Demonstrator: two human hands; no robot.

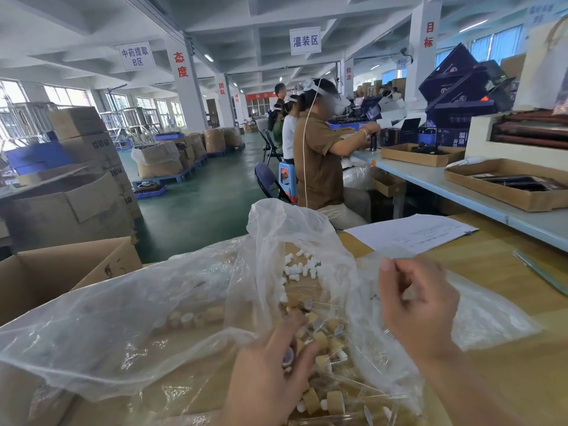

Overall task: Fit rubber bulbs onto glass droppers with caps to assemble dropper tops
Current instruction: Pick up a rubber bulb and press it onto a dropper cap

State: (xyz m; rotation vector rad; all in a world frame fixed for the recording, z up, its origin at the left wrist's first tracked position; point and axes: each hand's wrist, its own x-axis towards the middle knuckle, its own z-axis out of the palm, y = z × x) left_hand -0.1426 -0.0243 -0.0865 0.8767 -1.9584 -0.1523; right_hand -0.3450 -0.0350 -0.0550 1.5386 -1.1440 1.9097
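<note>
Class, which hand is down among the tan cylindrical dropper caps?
The left hand, fingers in the pile of tan cylindrical dropper caps; the right hand is raised alongside, clear of them.

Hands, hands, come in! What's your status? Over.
Left hand grips a cap. Right hand hovers, grip unclear. Bulbs loose in plastic bag, folds crowding them.

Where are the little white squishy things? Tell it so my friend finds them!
Start at the big clear plastic bag on the wooden table. Deep in its opening, beyond the tan caps, lies a loose heap of rubber bulbs. Unlike the bigger tan caps, they are small and all white.
</note>
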